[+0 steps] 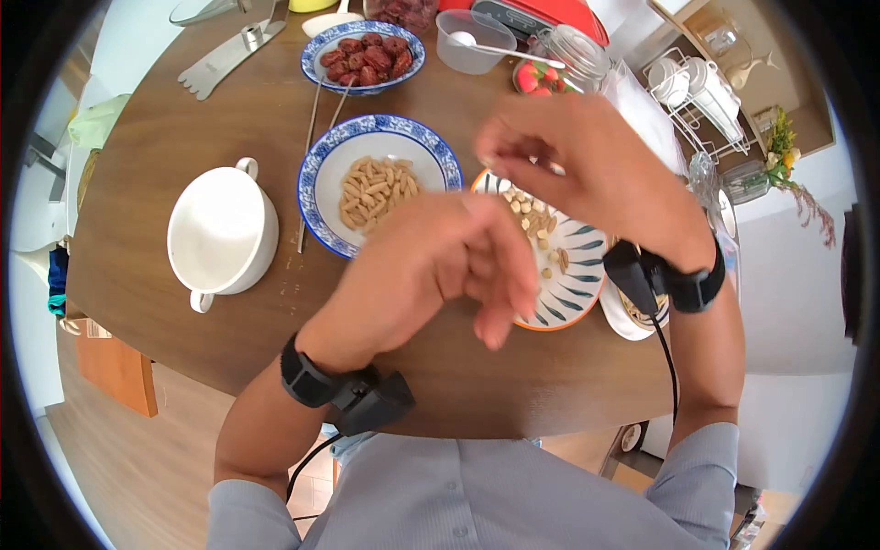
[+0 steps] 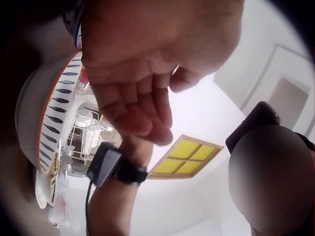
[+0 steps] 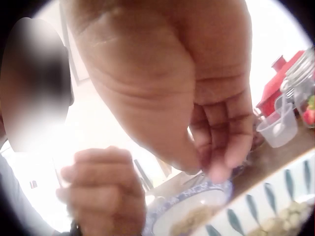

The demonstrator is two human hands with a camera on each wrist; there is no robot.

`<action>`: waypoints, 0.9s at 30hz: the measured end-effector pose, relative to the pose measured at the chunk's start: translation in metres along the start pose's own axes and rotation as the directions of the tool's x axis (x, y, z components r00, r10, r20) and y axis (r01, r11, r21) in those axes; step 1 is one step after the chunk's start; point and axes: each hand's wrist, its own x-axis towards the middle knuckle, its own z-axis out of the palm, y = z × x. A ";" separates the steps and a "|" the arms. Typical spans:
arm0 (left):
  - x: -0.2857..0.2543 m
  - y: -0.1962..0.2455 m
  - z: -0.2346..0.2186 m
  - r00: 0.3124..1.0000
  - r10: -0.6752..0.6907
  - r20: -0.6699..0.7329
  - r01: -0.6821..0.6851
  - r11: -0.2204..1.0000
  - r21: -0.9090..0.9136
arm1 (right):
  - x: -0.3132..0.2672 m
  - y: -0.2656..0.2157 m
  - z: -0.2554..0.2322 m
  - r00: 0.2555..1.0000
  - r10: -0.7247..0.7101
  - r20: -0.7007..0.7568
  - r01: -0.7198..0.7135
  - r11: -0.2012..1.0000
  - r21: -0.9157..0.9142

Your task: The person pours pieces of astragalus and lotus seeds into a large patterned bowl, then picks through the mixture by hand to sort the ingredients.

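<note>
My left hand point(image 1: 440, 252) hangs over the near side of the table with its fingers loosely bent and nothing in them. Farther right, my right hand point(image 1: 587, 170) is raised over a striped plate point(image 1: 582, 298) with an orange rim; its fingers curve down towards the thumb, and no thing shows between them. Pale round pieces point(image 1: 522, 203) and tan slender pieces lie on that plate, partly hidden by both hands. Beside it, a blue-and-white bowl point(image 1: 316, 183) holds a heap of tan elongated pieces point(image 1: 376, 188); my left hand overlaps its near edge in the head view.
A white two-handled pot point(image 1: 266, 229) stands at left. Metal tongs point(image 1: 310, 151) lean against the bowl of red dates point(image 1: 367, 60). At the back are a clear plastic cup point(image 1: 467, 55) with a white spoon and a glass jar point(image 1: 577, 55). A white cup rack point(image 1: 697, 101) stands at right.
</note>
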 end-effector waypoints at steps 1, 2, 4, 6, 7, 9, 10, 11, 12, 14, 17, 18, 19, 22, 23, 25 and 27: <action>0.000 -0.001 0.003 0.994 -0.080 0.070 0.077 0.996 0.047 | 0.019 -0.004 -0.003 1.000 -0.013 -0.008 0.013 1.000 -0.005; 0.000 -0.001 0.004 0.978 -0.165 0.131 0.152 0.983 0.103 | 0.042 -0.008 -0.004 0.979 -0.205 0.016 0.205 0.978 -0.033; -0.001 -0.003 0.003 0.976 -0.198 0.090 0.189 0.977 0.101 | 0.084 -0.021 0.010 0.915 -0.401 0.041 0.403 0.913 -0.067; 0.003 -0.011 -0.001 0.972 -0.227 0.051 0.223 0.971 0.084 | 0.123 -0.034 0.040 0.754 -0.656 0.013 0.656 0.755 0.020; 0.006 -0.019 -0.005 0.987 -0.151 0.050 0.150 0.988 0.022 | 0.136 -0.043 0.050 0.721 -0.690 0.065 0.691 0.723 0.012; 0.008 -0.031 -0.027 0.986 -0.033 0.161 0.038 0.999 -0.029 | 0.154 -0.065 0.068 0.747 -0.632 0.207 0.654 0.754 -0.056; 0.006 -0.028 -0.024 0.986 -0.033 0.162 0.037 0.999 -0.027 | 0.160 -0.071 0.075 0.777 -0.566 0.275 0.597 0.802 -0.036; 0.005 -0.025 -0.017 0.999 -0.009 0.053 0.014 0.996 -0.090 | 0.162 -0.074 0.080 0.789 -0.534 0.305 0.577 0.814 -0.065; 0.005 -0.024 -0.013 0.999 0.006 -0.053 -0.014 0.989 -0.147 | 0.163 -0.076 0.082 0.802 -0.498 0.331 0.554 0.826 -0.100; 0.007 -0.029 -0.016 0.999 0.017 -0.050 -0.025 0.986 -0.166 | 0.162 -0.064 0.079 0.766 -0.586 0.266 0.610 0.792 -0.013; 0.009 -0.030 -0.015 0.999 0.014 -0.052 -0.028 0.961 -0.276 | 0.147 -0.039 0.061 0.770 -0.633 -0.078 0.637 0.761 0.118; 0.010 -0.024 -0.011 0.998 0.011 -0.064 -0.029 0.957 -0.287 | 0.130 -0.041 0.036 0.867 -0.491 -0.078 0.497 0.862 0.098; 0.009 -0.020 -0.016 0.996 0.017 -0.086 -0.033 0.984 -0.177 | 0.112 -0.036 0.023 0.883 -0.465 -0.064 0.470 0.877 0.104; 0.010 -0.014 -0.026 0.984 0.089 -0.156 -0.113 0.981 -0.157 | 0.044 -0.001 -0.001 0.998 0.058 0.032 -0.063 0.978 0.197; 0.010 -0.016 -0.027 0.969 0.148 -0.198 -0.172 0.979 -0.110 | 0.018 0.019 0.003 0.991 0.041 0.128 -0.049 0.997 0.058; 0.010 -0.015 -0.032 0.953 0.205 -0.223 -0.220 0.974 -0.046 | -0.014 0.028 0.005 0.951 0.075 0.299 -0.046 0.993 -0.105; 0.010 -0.014 -0.034 0.926 0.282 -0.250 -0.284 0.958 0.025 | -0.046 0.026 0.018 0.940 0.114 0.322 -0.097 0.993 -0.069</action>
